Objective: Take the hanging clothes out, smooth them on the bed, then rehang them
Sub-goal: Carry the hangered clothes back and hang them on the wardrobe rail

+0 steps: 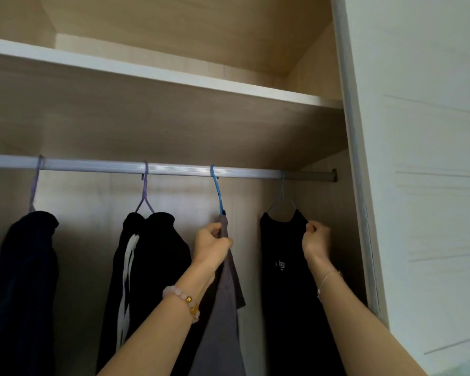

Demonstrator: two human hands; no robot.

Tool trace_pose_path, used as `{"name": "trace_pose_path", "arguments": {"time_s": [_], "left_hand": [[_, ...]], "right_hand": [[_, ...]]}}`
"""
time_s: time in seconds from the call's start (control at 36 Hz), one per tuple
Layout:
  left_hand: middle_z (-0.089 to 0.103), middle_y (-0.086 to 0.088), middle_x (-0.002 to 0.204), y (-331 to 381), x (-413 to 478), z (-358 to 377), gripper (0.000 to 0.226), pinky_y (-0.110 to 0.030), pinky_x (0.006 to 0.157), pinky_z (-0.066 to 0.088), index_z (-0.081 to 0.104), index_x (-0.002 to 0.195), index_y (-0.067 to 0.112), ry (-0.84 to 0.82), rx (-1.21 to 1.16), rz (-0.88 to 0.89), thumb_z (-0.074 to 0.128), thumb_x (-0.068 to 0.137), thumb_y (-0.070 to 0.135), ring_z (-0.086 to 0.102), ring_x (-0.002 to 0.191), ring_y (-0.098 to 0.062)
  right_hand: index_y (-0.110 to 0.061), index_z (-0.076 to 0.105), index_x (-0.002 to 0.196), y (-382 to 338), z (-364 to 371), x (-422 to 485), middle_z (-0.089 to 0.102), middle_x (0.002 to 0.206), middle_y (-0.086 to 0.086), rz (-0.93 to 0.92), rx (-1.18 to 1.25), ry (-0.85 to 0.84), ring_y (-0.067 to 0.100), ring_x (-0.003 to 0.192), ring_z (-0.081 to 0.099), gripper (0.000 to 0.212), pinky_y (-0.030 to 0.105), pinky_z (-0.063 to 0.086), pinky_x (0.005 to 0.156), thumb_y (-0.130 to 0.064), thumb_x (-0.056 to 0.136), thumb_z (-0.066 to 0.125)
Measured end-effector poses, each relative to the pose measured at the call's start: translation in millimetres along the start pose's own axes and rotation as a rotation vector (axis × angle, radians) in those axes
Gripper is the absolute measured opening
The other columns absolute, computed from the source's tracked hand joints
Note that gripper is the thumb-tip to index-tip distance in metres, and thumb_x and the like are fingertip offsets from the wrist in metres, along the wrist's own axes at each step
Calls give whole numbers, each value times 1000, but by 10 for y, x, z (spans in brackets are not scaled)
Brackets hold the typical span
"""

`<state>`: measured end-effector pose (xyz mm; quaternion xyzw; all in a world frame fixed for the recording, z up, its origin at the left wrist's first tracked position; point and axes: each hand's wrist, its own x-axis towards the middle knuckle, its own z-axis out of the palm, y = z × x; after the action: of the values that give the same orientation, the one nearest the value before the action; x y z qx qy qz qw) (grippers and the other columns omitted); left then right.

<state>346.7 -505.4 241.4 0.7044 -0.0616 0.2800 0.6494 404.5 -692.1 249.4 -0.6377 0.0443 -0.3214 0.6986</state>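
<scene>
left hand (213,245) clamped on limp grey fabric top (223,316), right hand (316,238) pinching soft black tee (288,294), 3 o'clock shoulder; lift by hanger hooks (214,176).

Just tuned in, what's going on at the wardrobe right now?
A person is reaching up into an open wardrobe with both hands. The left hand grips the grey garment just below its blue hanger. The right hand pinches the shoulder of the black T-shirt at the far right. All four hangers hook over the rail, so nothing is out yet. Two dark garments hang further left, untouched.
</scene>
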Motion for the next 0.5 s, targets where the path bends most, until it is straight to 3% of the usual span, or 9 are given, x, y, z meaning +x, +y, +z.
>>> {"name": "trace_pose_path", "arguments": {"time_s": [0.11, 0.17, 0.22, 0.25, 0.31, 0.42, 0.5], "left_hand": [[57, -11, 130, -35, 32, 21, 53, -42, 104, 46, 49, 134, 5, -6, -9, -26, 56, 84, -8, 54, 118, -26], [64, -6, 111, -42, 54, 23, 41, -45, 98, 51, 55, 126, 8, 0, -35, -49, 52, 87, -6, 59, 104, -24], [58, 5, 86, -33, 56, 19, 22, -45, 95, 52, 60, 102, 16, 18, -70, -62, 48, 93, 0, 58, 89, -20], [54, 8, 81, -24, 56, 18, 24, -44, 95, 52, 56, 87, 23, 31, -84, -63, 45, 96, 3, 57, 87, -19], [52, 8, 80, -8, 46, 0, 35, -43, 97, 50, 46, 74, 29, 37, -106, -66, 41, 99, 5, 56, 93, -21], [60, -5, 99, -38, 55, -31, 29, -46, 100, 49, 52, 80, 22, 19, -105, -53, 41, 99, 4, 59, 107, -28], [56, -5, 90, -42, 81, -56, 41, -50, 97, 50, 48, 71, 26, 23, -70, -45, 39, 95, -6, 58, 98, -27]], "right_hand": [[-1, 43, 136, 42, 15, 50, 47, 138, 18, 0, 18, 13, 30, 130, 43, 38, 39, 33, 111, -5, 100, 34], [0, 45, 134, 69, 22, 76, 49, 137, 19, -16, 3, 41, 31, 128, 45, 37, 39, 34, 110, -6, 100, 33], [0, 46, 134, 90, 24, 95, 50, 135, 20, -27, -15, 61, 32, 128, 45, 37, 40, 34, 109, -8, 101, 32], [0, 46, 133, 101, 22, 106, 50, 135, 20, -32, -30, 67, 33, 127, 46, 37, 40, 35, 109, -9, 101, 32], [-1, 48, 132, 114, 13, 122, 52, 133, 20, -44, -60, 86, 34, 125, 47, 36, 41, 36, 107, -10, 101, 32], [-1, 49, 131, 113, 4, 166, 52, 133, 21, -47, -71, 124, 35, 125, 48, 36, 42, 37, 106, -9, 101, 32], [2, 50, 129, 108, -4, 194, 53, 132, 22, -39, -75, 152, 36, 124, 48, 35, 43, 38, 105, -7, 100, 32]]}}
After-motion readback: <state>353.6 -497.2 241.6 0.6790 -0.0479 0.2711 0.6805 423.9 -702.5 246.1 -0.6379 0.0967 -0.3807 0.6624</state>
